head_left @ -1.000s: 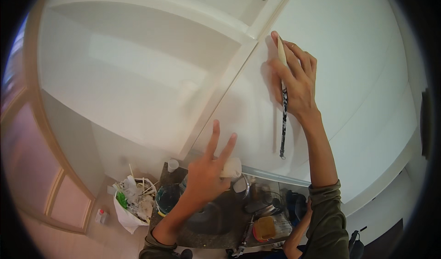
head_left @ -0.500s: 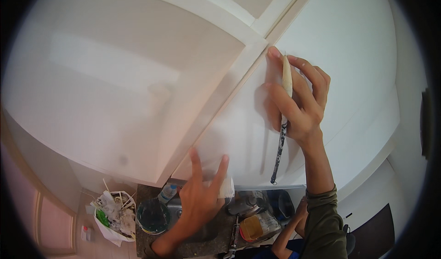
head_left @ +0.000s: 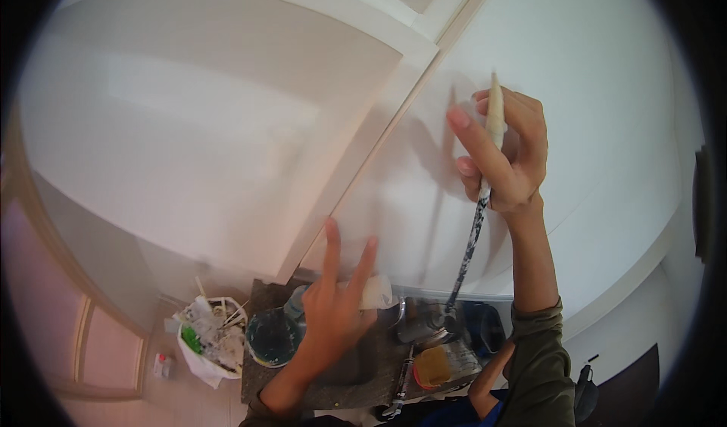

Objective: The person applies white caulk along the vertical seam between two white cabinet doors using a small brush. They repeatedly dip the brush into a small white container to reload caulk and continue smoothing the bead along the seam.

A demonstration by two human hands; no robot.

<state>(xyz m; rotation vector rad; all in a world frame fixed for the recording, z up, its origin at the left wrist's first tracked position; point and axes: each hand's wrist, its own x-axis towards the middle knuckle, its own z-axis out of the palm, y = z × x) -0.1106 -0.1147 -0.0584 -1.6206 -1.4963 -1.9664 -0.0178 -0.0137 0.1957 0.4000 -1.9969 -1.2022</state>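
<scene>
My right hand [head_left: 507,151] is closed around a slender tool with a cream, tapered tip [head_left: 496,109] and a dark handle blotched with white. Its tip points up, and its thin end hangs down near the counter. The hand is just in front of a white panel [head_left: 606,124], right of a narrow seam [head_left: 394,120]. Lower down, my left hand [head_left: 333,313] has two fingers stretched toward the lower end of that seam. Its other fingers curl by a white, roll-like bundle [head_left: 376,292], which it appears to grip; the hand hides part of it.
A dark counter [head_left: 261,297] below bears a dark tub [head_left: 273,338], a clear bottle [head_left: 297,300] and an amber container [head_left: 432,365]. A white bag of scraps [head_left: 204,366] stands on the floor at left. Another person's arm [head_left: 485,378] shows at the lower right.
My right hand has drawn away from the seam, to the right and down, with the tool tip now above the fingers. My left hand stays near the seam's lower end. The view has shifted slightly.
</scene>
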